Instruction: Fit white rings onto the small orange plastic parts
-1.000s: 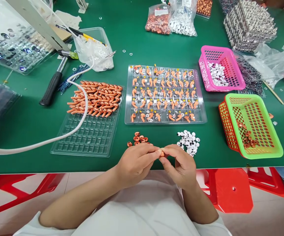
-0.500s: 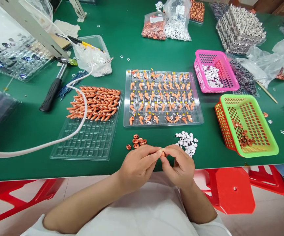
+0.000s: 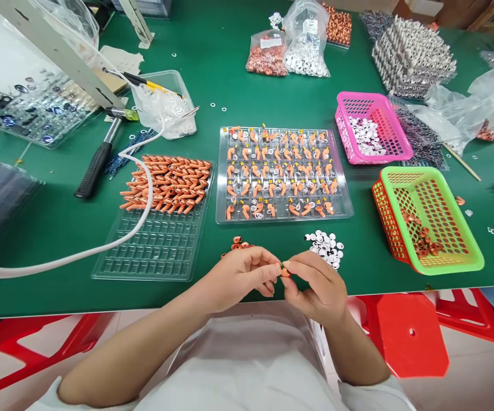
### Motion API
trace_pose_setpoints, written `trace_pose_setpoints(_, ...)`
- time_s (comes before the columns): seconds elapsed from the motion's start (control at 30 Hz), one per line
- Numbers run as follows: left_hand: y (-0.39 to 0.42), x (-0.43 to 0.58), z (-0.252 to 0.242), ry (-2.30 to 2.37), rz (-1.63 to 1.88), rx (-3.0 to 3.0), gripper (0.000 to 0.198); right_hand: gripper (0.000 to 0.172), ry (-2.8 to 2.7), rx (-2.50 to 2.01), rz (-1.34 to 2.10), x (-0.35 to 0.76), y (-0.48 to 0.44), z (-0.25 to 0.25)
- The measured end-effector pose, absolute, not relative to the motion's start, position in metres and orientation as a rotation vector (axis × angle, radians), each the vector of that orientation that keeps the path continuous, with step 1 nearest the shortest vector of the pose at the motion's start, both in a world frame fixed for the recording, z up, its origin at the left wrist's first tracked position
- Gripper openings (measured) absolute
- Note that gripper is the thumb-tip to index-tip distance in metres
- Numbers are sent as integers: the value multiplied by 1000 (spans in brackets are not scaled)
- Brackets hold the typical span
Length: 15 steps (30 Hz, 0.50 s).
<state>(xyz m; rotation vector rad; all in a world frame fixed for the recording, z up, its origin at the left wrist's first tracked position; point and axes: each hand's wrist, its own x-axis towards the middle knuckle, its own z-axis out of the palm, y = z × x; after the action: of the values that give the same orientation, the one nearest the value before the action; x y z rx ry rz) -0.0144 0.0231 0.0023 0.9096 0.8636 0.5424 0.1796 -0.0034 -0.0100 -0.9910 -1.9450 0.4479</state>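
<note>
My left hand [image 3: 242, 277] and my right hand [image 3: 315, 282] meet at the table's near edge, fingertips pinched together on a small orange ring part [image 3: 285, 272]. Just beyond the left hand lies a little heap of orange rings [image 3: 237, 244]. Beyond the right hand lies a heap of small white discs [image 3: 327, 246]. Further back stands a clear tray of orange curved pieces in compartments [image 3: 281, 174].
On the green table: a clear tray [image 3: 156, 240] with stacked orange tubes [image 3: 167, 182], a white cable [image 3: 58, 260], a hammer [image 3: 96, 162], a pink basket [image 3: 373, 128], a green-orange basket [image 3: 429, 220], bags of parts [image 3: 289, 51]. A red stool [image 3: 405, 331] stands below.
My hands stay joined on the small orange part and have dropped slightly toward me. The view has tilted, so the table contents sit a little lower in frame.
</note>
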Motion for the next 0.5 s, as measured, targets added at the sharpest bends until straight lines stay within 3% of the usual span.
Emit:
trace_pose_setpoints(0.2, 34, -16, -2, 682, 338, 493, 24, 36, -2051, -861, 463, 185, 3, -6)
trace_pose_setpoints(0.5, 35, -18, -7, 685, 260, 351, 30, 40, -2052, -731, 569, 186, 7, -5)
